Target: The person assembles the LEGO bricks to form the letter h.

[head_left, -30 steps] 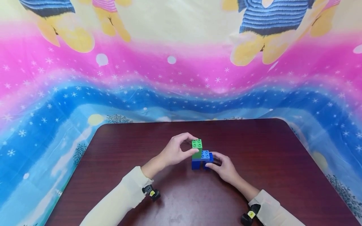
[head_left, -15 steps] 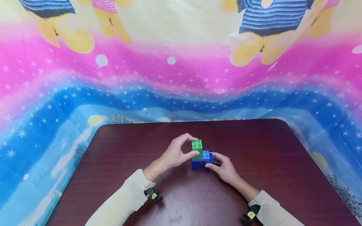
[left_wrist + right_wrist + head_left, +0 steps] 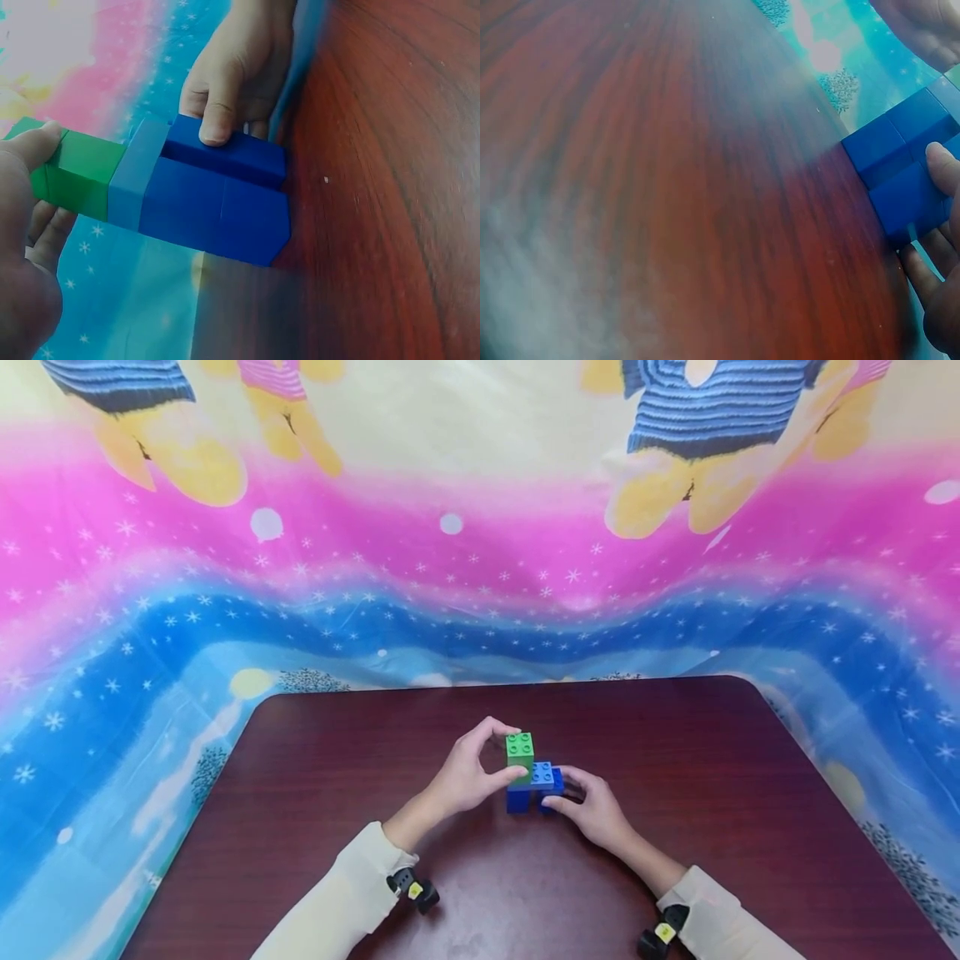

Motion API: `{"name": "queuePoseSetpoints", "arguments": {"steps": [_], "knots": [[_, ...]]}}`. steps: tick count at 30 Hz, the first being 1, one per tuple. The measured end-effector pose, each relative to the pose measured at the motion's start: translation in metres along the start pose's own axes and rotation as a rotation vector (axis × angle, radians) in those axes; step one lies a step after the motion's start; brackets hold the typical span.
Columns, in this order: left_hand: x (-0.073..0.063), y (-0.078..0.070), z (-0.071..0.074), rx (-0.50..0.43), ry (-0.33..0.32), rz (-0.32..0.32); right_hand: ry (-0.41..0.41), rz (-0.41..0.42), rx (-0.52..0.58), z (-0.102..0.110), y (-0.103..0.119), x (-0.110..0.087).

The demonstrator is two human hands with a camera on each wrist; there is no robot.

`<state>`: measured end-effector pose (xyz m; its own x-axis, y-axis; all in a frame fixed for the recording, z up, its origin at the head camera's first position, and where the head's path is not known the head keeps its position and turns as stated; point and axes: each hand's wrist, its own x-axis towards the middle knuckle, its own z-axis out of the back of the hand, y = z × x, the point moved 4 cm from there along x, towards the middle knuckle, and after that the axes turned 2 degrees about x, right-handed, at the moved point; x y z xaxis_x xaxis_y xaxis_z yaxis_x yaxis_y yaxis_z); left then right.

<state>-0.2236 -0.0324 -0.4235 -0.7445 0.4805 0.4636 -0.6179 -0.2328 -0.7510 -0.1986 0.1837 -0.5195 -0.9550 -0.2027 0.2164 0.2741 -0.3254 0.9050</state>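
A small tower of toy building bricks stands on the table. Green bricks [image 3: 520, 746] form its top at the left, over a light blue brick [image 3: 542, 772]. Below that, dark blue bricks [image 3: 217, 206] make two columns side by side, their lower ends at the tabletop. My left hand [image 3: 467, 777] pinches the green part, thumb on the near side and fingers on the far side. From the right, my right hand [image 3: 596, 810] grips the dark blue column [image 3: 907, 202] on that side, its thumb on the near face. The right fingers are partly hidden behind the bricks.
The brown wooden table [image 3: 337, 735] has rounded far corners. Behind it hangs a printed cloth [image 3: 450, 577] in pink and blue. Black wrist cameras [image 3: 412, 889] sit at both cuffs of the light sleeves.
My left forearm and wrist have shifted slightly right and nearer, while the fingers keep their hold on the green bricks. The right hand stays on the dark blue column.
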Motion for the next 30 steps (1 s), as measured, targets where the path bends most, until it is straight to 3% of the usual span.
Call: {"name": "queuePoseSetpoints", "arguments": {"steps": [6,10,14,23,30], "knots": [[-0.007,0.008,-0.005,-0.097,-0.036,0.048,0.01,-0.009,0.004,0.0,0.002,0.001],[-0.015,0.018,-0.012,-0.158,0.002,0.134,0.023,-0.021,-0.011,0.001,0.001,0.001],[-0.026,0.027,-0.016,-0.147,0.03,0.196,0.046,-0.036,-0.03,0.001,0.001,0.0],[-0.038,0.037,-0.018,-0.144,0.076,0.215,0.104,-0.095,-0.047,0.004,0.005,0.001],[-0.042,0.039,-0.017,-0.092,0.099,0.222,0.16,-0.053,-0.046,0.008,0.009,-0.002]]}}
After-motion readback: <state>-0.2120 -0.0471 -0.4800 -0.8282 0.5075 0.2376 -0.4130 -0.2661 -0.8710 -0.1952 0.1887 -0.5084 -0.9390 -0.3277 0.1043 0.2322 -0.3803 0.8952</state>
